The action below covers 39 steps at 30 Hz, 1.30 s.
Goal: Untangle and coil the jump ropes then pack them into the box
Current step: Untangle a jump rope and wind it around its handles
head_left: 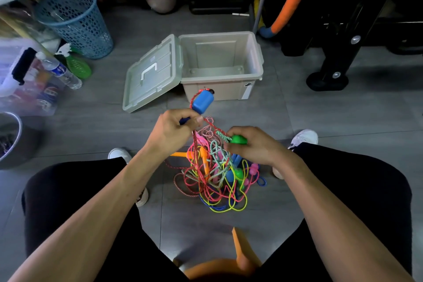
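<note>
My left hand (175, 131) clenches the blue handle (202, 101), lifting its red cord taut; my right hand (250, 145) grips a green handle (239, 139), probably to separate them. The tangled jump ropes (215, 176) lie just before the open, empty box (223, 65).

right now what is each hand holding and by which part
The left hand grips the blue plastic jump-rope handle at its lower end, red cord alongside. The right hand grips the green plastic handle around its body.
</note>
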### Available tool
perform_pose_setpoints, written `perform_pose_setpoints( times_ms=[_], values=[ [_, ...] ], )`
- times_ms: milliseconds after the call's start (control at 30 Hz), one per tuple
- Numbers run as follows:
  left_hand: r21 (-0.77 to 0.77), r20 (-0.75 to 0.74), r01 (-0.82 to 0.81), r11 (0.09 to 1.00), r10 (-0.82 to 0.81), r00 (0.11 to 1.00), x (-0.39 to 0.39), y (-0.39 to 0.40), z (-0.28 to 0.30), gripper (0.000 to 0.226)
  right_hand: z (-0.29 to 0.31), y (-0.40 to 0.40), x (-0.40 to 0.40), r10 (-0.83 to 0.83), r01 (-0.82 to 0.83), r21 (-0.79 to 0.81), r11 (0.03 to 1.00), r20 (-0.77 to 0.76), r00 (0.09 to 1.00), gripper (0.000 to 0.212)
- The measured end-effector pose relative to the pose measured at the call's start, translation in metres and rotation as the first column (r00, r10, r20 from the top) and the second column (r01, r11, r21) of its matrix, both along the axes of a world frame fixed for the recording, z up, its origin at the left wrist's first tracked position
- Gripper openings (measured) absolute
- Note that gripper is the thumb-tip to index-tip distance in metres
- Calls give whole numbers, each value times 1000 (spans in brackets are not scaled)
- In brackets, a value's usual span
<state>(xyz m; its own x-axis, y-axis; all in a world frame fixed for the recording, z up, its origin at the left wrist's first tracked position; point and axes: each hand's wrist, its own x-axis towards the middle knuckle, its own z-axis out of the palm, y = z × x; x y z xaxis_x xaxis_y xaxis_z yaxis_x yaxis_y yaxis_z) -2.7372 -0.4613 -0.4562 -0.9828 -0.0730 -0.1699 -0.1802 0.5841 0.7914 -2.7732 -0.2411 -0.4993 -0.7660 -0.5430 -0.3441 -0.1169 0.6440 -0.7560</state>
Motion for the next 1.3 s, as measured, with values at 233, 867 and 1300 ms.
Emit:
perform_pose_setpoints(
  times_ms=[233, 867, 1300],
  values=[
    [38, -71, -7, 999, 9, 997, -2, 4, 2, 12, 5, 8, -9, 4, 6, 88, 996, -119, 993, 22],
    [-49, -112, -63, 997, 57, 992, -5, -1, -9, 13, 8, 12, -6, -15, 33, 87, 996, -203, 979, 24],
    [-56, 105, -23, 998, 28, 994, 1, -8, -18, 19, -6, 25, -5, -184, 201, 22, 979, -312, 932, 29]
  ],
)
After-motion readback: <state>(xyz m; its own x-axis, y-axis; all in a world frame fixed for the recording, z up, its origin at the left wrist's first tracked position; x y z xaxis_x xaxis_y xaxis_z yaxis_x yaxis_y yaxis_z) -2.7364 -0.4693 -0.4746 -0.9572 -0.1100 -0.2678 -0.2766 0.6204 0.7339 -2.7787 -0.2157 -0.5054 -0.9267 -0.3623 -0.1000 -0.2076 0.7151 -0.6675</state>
